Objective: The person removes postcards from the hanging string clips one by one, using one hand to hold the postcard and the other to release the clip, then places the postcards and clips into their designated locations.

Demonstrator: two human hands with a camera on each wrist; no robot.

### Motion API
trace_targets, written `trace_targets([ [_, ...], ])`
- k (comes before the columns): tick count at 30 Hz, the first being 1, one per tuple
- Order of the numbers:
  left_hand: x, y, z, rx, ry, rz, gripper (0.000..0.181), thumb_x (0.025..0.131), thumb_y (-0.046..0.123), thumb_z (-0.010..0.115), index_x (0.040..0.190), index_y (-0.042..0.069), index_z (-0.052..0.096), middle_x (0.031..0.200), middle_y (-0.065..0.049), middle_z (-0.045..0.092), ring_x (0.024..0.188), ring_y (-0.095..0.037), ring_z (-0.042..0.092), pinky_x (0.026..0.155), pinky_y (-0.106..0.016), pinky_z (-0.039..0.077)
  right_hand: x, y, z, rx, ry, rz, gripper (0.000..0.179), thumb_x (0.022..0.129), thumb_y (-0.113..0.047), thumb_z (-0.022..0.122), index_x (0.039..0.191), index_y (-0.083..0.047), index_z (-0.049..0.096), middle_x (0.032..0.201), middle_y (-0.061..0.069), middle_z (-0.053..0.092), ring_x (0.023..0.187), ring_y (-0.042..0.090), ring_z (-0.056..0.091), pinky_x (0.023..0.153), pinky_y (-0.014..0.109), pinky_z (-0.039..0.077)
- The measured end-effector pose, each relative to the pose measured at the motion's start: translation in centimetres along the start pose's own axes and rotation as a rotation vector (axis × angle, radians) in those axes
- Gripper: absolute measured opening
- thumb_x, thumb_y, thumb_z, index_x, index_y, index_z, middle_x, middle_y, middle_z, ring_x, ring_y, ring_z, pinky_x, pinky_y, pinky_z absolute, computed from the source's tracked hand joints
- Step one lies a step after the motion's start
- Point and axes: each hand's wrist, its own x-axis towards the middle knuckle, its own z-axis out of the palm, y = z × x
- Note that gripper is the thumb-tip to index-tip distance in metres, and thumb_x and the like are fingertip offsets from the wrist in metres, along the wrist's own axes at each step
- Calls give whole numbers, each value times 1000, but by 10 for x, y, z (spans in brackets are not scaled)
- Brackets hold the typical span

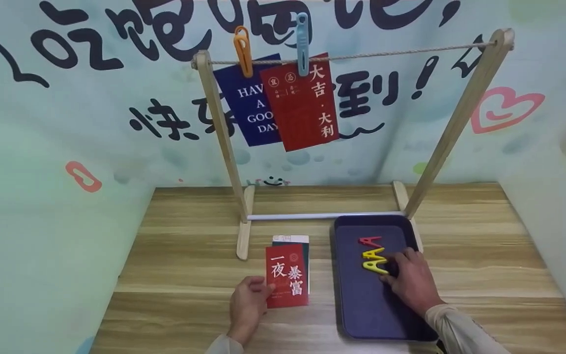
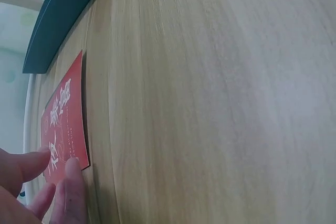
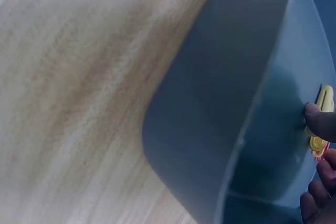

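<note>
Near the middle of the table, my left hand (image 1: 248, 306) holds a red card (image 1: 285, 295) with white characters by its left edge, thumb on its face. The card overlaps a dark green and white card stack (image 1: 291, 239). My right hand (image 1: 413, 280) reaches into the dark tray (image 1: 361, 319), its thumb and finger around the end of a yellow clothespin (image 1: 374, 267). In the right wrist view, the thumb lies on that yellow clothespin (image 3: 326, 98). Another yellow clothespin (image 1: 372, 254) and a red clothespin (image 1: 369, 241) lie just beyond it.
Behind stands a wooden frame (image 1: 447, 132) with a rope (image 1: 391, 52) strung across. An orange clothespin (image 1: 243, 51) holds a blue card (image 1: 251, 110) there, and a light blue clothespin (image 1: 302, 44) holds a red card (image 1: 300, 108) overlapping it. A white rod (image 1: 293, 216) joins the feet.
</note>
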Motion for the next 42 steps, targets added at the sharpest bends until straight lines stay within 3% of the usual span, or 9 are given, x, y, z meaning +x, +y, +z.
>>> trace_targets([
  [8,-1,2,-3,7,-4,26,30,88,21,78,110,3,69,93,-9,75,67,-15,66,55,-27,54,1,0,0,-17,22,-31,48,60,-13,95,99,2,71,85,13,58,80,31,52,70,46,47],
  [14,-3,8,-10,33,11,117,28,86,21,78,108,4,71,93,-8,76,85,-21,70,74,-36,55,0,0,-2,-14,38,-55,50,58,-14,96,100,0,72,85,11,59,79,29,51,70,43,44],
  [20,-3,16,-16,33,-20,127,32,86,20,78,112,4,70,104,-14,73,99,-28,70,88,-46,57,3,-5,-6,12,31,-57,52,60,-17,96,103,0,72,88,11,62,83,29,53,73,44,46],
  [28,-5,25,-18,0,-79,122,37,87,20,77,119,3,67,112,-16,70,103,-28,69,91,-46,57,9,-7,-14,37,76,-82,52,60,-12,95,104,1,71,92,14,63,87,34,56,76,48,49],
  [42,-8,56,-36,-45,-90,270,38,89,17,76,122,1,65,120,-20,67,111,-32,65,97,-46,56,27,-14,-45,68,168,-183,56,65,-10,93,114,0,68,105,18,63,96,37,58,84,49,49],
])
